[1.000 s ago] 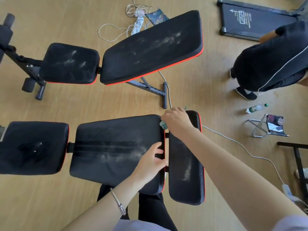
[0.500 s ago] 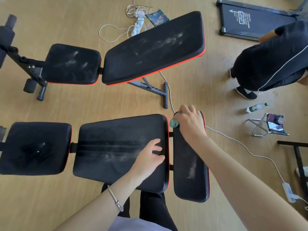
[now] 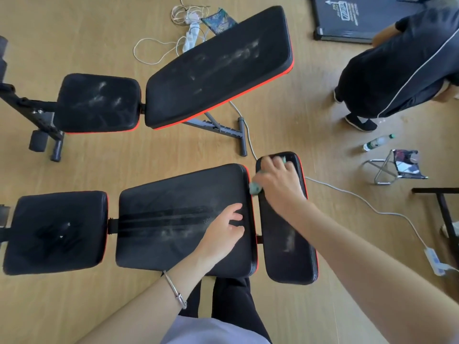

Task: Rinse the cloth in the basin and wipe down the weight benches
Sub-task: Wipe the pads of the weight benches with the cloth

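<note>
Head view: your right hand (image 3: 278, 181) clutches the cloth (image 3: 255, 188) at the far end of the narrow pad (image 3: 288, 264); its long axis runs back from that hand toward you. Left hand (image 3: 223, 232) rests flat, relaxed, on the middle pad (image 3: 161, 219).

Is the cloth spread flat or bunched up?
Bunched: the cloth shows only as small green lumps around the right hand, which grips it against the end pad.
</note>
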